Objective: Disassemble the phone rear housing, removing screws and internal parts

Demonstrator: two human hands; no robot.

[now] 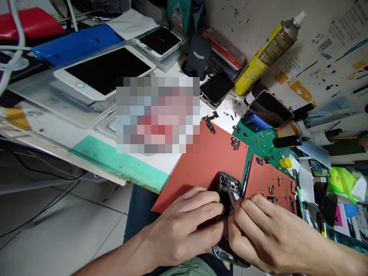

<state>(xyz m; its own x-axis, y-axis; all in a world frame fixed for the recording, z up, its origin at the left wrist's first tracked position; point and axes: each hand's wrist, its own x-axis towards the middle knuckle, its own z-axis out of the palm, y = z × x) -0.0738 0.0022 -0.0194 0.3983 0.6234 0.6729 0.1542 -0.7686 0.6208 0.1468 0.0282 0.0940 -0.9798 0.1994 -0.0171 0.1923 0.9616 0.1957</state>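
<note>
An opened phone frame (pixel 225 253) with bare inner parts lies lengthwise between my hands at the bottom middle. My left hand (pixel 191 224) is closed around its left side, fingers reaching over the edge. On the right, my right hand (pixel 255 230) pinches a pair of tweezers (pixel 230 193) with a ridged metal grip. The tweezers slant over the frame, pointing at its upper end near the camera opening. My fingers hide the middle of the frame. Just right of the frame, a thin metal tool (pixel 246 179) lies along the gap between the reddish mats.
A reddish mat (pixel 212 157) lies under the frame; another mat (pixel 283 184) holds several small phone parts. Phones, a yellow spray can (pixel 266 53) and a black stand (pixel 197 55) stand behind. A large white phone (pixel 106 73) rests at left. One area is blurred.
</note>
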